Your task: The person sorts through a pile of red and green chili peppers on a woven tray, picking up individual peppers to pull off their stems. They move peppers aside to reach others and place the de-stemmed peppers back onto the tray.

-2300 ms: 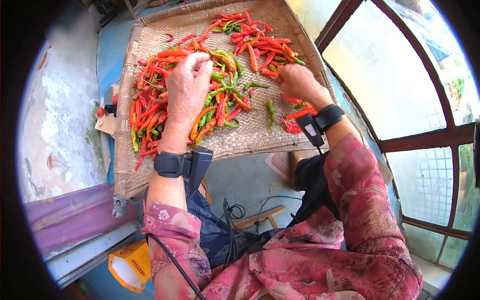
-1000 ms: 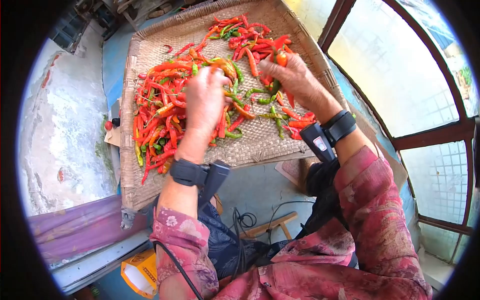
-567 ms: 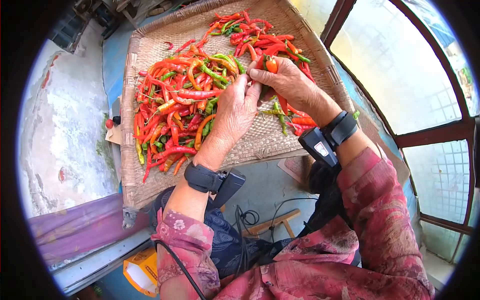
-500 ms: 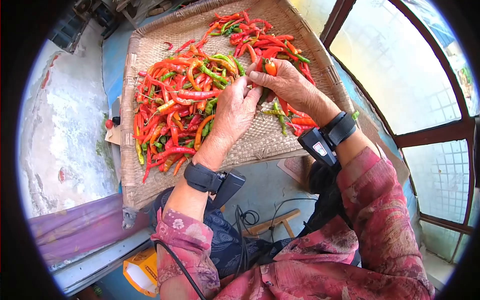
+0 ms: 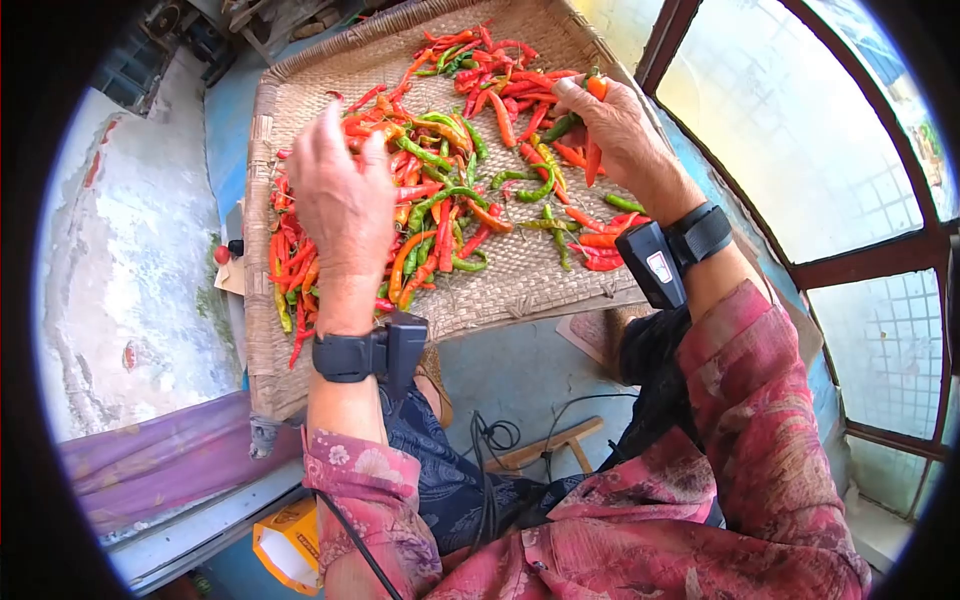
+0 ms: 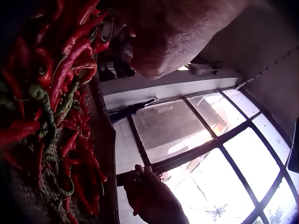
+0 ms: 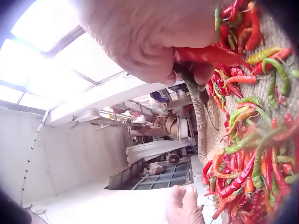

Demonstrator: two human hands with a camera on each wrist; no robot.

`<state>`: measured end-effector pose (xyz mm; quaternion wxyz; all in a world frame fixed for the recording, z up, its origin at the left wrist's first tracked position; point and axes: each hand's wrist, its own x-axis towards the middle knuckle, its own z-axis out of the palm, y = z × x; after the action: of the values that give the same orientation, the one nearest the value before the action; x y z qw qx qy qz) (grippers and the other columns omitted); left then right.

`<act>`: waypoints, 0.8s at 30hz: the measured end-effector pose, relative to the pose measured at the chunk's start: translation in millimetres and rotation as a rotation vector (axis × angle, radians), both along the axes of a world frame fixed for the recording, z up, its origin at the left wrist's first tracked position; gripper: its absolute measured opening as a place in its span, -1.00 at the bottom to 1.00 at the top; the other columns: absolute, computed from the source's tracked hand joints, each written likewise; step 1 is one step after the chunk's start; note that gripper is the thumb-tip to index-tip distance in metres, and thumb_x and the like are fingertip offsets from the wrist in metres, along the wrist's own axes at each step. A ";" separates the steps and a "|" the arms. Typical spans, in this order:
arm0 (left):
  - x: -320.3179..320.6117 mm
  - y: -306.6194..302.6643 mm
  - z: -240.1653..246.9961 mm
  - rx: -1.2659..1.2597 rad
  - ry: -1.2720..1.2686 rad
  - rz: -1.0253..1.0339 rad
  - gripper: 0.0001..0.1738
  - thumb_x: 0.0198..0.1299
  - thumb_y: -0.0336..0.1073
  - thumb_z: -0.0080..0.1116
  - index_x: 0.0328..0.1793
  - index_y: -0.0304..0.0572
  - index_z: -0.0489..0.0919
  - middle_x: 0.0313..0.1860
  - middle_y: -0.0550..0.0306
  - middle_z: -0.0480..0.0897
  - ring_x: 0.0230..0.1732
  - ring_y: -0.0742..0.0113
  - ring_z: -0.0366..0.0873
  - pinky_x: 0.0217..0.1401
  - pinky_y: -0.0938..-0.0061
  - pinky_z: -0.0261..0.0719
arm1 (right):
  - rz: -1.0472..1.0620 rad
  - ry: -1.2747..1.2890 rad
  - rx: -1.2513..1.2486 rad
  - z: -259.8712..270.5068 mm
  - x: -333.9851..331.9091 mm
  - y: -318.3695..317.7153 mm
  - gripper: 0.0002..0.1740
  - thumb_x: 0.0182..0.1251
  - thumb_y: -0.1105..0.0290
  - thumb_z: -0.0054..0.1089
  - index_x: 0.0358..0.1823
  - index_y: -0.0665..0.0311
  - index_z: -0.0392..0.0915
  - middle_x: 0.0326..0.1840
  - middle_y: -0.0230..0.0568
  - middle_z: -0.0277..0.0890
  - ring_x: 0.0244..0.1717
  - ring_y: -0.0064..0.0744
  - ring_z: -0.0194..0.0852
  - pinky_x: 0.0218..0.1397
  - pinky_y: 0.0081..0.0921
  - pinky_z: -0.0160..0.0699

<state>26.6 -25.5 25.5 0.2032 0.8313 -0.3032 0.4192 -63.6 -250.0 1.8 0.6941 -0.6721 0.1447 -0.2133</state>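
My right hand point(image 5: 630, 135) is raised over the right side of a woven tray point(image 5: 510, 305) and grips a few chili peppers. In the right wrist view a red chili pepper point(image 7: 212, 56) and a dark green chili pepper point(image 7: 191, 84) stick out from under its fingers. My left hand point(image 5: 345, 205) hovers over the large pile of red, orange and green chili peppers point(image 5: 420, 240) on the tray's left, its fingers loosely bent and no pepper showing in them. That hand hides much of the pile in the head view. Another heap of mostly red chili peppers point(image 5: 500, 75) lies toward the far right.
Loose chili peppers point(image 5: 600, 240) lie near the tray's right front. A framed window point(image 5: 800, 150) runs along the right, a patchy wall point(image 5: 150, 270) along the left. Below are an orange box point(image 5: 290, 545), black cables point(image 5: 490, 435) and a wooden piece point(image 5: 550, 445) on the floor.
Half a second ago both hands met above the tray's middle. Since then the left has moved left over the large pile, and the right has gone up and right, still holding chili peppers.
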 end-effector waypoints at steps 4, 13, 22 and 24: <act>-40.1 -29.1 -15.2 -0.029 0.619 -0.480 -0.69 0.17 -0.16 0.06 -0.09 -0.23 0.51 -0.27 -0.12 0.56 -0.20 -0.03 0.47 -0.09 0.20 0.42 | 0.180 0.009 -0.132 2.4 1.0 34.2 -0.71 0.28 0.25 0.07 -0.42 0.38 0.45 -0.57 -0.37 0.42 -0.53 -0.62 0.38 -0.54 -0.55 0.43; -20.3 -27.3 -18.0 -0.011 0.678 -0.249 -0.70 0.25 -0.10 -0.08 -0.32 -0.18 0.47 -0.54 -0.16 0.55 -0.43 -0.18 0.53 -0.38 0.04 0.45 | 0.133 0.076 -0.098 7.2 1.1 41.6 -0.59 0.34 0.11 -0.02 -0.50 0.32 0.40 -0.70 -0.38 0.32 -0.68 -0.62 0.33 -0.70 -0.59 0.29; -35.8 -22.7 -1.2 -0.223 0.782 -0.520 -0.69 0.20 -0.15 0.07 -0.12 -0.26 0.53 -0.42 -0.03 0.60 -0.35 0.19 0.57 -0.23 0.36 0.49 | 0.257 -0.111 0.127 3.2 -5.0 38.7 -0.57 0.39 0.08 -0.15 -0.19 0.38 0.43 -0.31 -0.25 0.43 -0.27 -0.51 0.41 -0.27 -0.51 0.44; -44.7 -35.2 -20.9 -0.260 1.125 -0.746 -0.62 0.29 -0.12 -0.02 0.01 -0.31 0.50 -0.33 0.19 0.58 -0.28 0.52 0.48 -0.22 0.58 0.45 | 0.337 -0.250 -0.348 3.6 -3.9 45.5 -0.51 0.41 0.05 -0.20 -0.01 0.37 0.42 -0.23 -0.21 0.43 -0.16 -0.50 0.40 -0.15 -0.45 0.48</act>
<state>-18.1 -60.7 4.5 0.5587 0.7314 -0.3646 -0.1411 -67.6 -204.5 5.3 0.6062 -0.7645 -0.0950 -0.1976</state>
